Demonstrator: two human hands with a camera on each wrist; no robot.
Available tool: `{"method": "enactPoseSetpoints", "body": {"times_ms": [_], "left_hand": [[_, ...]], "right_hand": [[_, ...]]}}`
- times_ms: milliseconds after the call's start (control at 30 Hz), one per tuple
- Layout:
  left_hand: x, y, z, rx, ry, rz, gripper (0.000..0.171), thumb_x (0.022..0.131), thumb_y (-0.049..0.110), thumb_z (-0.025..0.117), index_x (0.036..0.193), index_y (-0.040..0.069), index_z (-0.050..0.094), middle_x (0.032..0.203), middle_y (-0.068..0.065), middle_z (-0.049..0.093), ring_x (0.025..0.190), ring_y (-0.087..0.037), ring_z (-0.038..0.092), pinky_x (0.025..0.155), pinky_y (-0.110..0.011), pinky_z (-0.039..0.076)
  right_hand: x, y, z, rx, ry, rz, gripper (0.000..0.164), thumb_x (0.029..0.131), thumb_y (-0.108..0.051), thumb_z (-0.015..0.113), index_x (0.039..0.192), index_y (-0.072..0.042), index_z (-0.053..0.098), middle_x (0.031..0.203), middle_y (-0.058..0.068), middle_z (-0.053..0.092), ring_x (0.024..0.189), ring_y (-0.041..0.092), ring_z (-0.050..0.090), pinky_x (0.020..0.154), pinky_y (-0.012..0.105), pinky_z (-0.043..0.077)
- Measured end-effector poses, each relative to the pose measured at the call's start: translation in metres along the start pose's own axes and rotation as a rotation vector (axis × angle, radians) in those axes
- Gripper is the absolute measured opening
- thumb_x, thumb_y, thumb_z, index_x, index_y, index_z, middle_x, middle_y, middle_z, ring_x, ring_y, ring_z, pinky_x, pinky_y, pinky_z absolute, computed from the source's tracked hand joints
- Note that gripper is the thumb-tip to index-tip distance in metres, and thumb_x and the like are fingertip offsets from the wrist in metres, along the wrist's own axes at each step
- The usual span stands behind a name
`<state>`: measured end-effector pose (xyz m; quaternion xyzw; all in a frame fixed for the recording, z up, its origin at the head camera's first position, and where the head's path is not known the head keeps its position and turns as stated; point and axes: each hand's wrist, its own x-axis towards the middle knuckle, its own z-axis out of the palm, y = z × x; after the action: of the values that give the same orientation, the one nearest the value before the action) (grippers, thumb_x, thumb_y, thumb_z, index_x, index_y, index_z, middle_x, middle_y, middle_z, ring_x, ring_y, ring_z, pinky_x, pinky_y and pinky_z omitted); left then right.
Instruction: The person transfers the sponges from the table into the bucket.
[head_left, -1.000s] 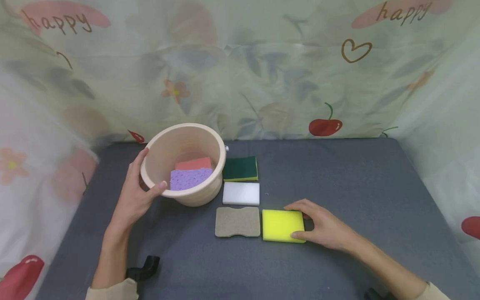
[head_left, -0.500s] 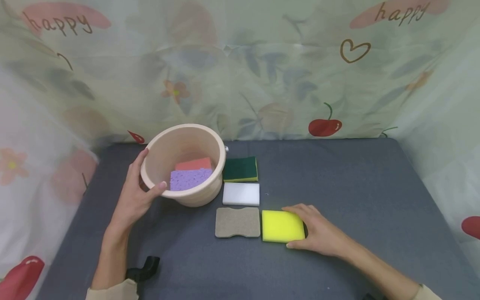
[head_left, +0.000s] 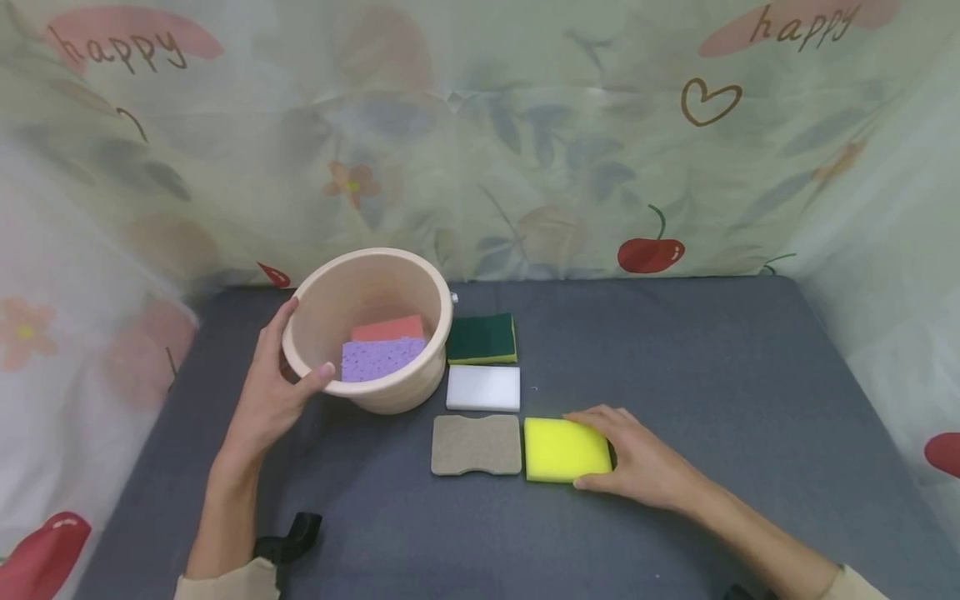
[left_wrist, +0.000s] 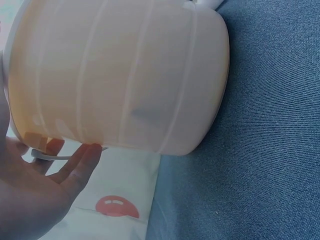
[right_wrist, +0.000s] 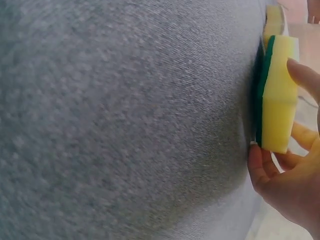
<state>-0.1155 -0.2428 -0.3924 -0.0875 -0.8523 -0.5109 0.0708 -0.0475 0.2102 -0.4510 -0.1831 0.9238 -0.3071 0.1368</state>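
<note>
1. Gripping the pale bucket at its left side with the left hand, laying the thumb over the near rim and spreading the fingers against the outer wall; by judgement, steadying rather than carrying.

2. Pinching the yellow sponge at its right end with the right hand, setting the thumb at the near edge and bringing the fingers to the far edge.

3. Finding that sponge outside the bucket, low over the dark cloth, with its green layer facing down, just right of the grey scalloped sponge; not managing to tell resting from barely lifted.

4. Seeing the purple sponge and the coral sponge inside the bucket, so probably gathering sponges there and, at this step, securing the yellow one.

5. Next, likely calling for firming the pinch without crushing the foam, lifting clear of the cloth, crossing leftward, passing over the rim and lowering inside, while bracing the bucket against tipping.

6. Leaving the grey scalloped sponge, the white sponge and the dark green sponge on the cloth, presumably for later turns.
</note>
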Motion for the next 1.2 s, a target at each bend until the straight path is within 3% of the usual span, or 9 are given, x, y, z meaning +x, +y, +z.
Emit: {"method": "enactPoseSetpoints", "body": {"times_ms": [533, 1033, 1200], "left_hand": [[0.001, 0.001, 0.000, -0.004, 0.005, -0.010, 0.096, 0.084, 0.011, 0.077, 0.160, 0.023, 0.019, 0.140, -0.020, 0.032, 0.122, -0.038, 0.044, 0.084, -0.006, 0.040], [0.002, 0.000, 0.000, 0.006, 0.008, -0.012, 0.097, 0.083, 0.008, 0.077, 0.160, 0.022, 0.019, 0.139, -0.021, 0.032, 0.121, -0.040, 0.045, 0.084, -0.007, 0.041], [0.001, 0.000, 0.000, 0.003, 0.007, -0.012, 0.097, 0.083, 0.009, 0.076, 0.160, 0.023, 0.019, 0.139, -0.021, 0.032, 0.121, -0.040, 0.045, 0.084, -0.007, 0.041]], "right_hand": [[0.007, -0.019, -0.025, -0.006, 0.034, -0.067, 0.076, 0.075, -0.034, 0.087, 0.141, -0.019, 0.054, 0.131, -0.004, 0.055, 0.114, 0.019, 0.050, 0.091, 0.044, 0.049], [0.016, -0.046, -0.053, -0.023, 0.085, -0.163, 0.078, 0.074, -0.053, 0.083, 0.141, -0.026, 0.054, 0.129, -0.010, 0.055, 0.113, 0.015, 0.049, 0.086, 0.041, 0.050], [0.019, -0.056, -0.062, -0.049, 0.092, -0.199, 0.075, 0.075, -0.049, 0.084, 0.141, -0.026, 0.055, 0.128, -0.012, 0.055, 0.113, 0.013, 0.048, 0.086, 0.041, 0.051]]}}
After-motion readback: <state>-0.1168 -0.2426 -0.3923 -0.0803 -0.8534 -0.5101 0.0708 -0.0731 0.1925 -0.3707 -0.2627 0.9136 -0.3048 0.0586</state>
